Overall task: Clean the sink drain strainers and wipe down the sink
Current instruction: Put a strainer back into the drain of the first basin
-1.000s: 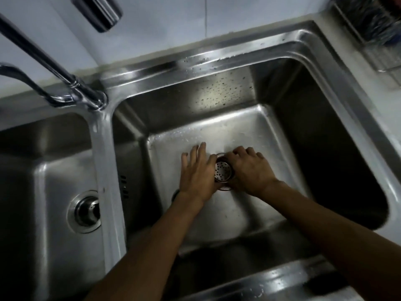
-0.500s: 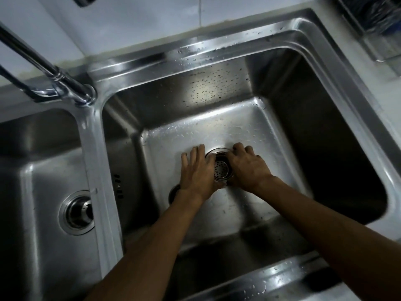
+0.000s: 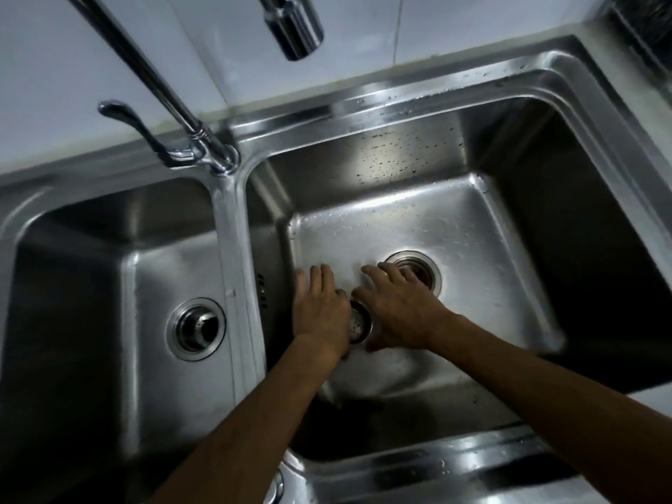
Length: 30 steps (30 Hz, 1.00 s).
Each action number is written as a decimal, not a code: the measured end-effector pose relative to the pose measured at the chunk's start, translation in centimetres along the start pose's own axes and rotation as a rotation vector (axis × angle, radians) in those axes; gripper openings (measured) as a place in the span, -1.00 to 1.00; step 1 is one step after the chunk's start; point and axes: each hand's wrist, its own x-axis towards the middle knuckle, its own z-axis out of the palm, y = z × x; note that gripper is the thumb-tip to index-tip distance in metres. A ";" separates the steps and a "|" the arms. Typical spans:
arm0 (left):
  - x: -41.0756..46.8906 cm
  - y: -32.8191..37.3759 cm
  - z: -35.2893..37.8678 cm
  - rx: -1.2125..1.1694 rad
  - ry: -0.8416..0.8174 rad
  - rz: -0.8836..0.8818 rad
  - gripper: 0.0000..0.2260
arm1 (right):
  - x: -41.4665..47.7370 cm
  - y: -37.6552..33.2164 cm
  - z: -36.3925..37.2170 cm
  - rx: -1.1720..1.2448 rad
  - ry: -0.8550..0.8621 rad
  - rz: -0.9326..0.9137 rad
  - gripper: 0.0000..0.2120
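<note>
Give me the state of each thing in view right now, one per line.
Strainer: out of its drain, held between both hands.
Left hand: against the strainer's left side.
Right hand: against its right side.
Right basin drain: open, strainer removed.
Left basin drain: stopper seated.
Faucet: no water running.

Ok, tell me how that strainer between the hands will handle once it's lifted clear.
The strainer looks like thin perforated metal, so probably stiff and light for its size. Droplets on the right basin suggest it is wet, so it may slip in the grip of the left hand and right hand. Being round, it could roll if set on its side.
</note>
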 end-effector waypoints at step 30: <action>-21.5 -11.7 -5.8 -0.342 0.406 -0.418 -0.16 | -6.3 -14.4 -17.0 -0.199 0.344 -0.329 -0.18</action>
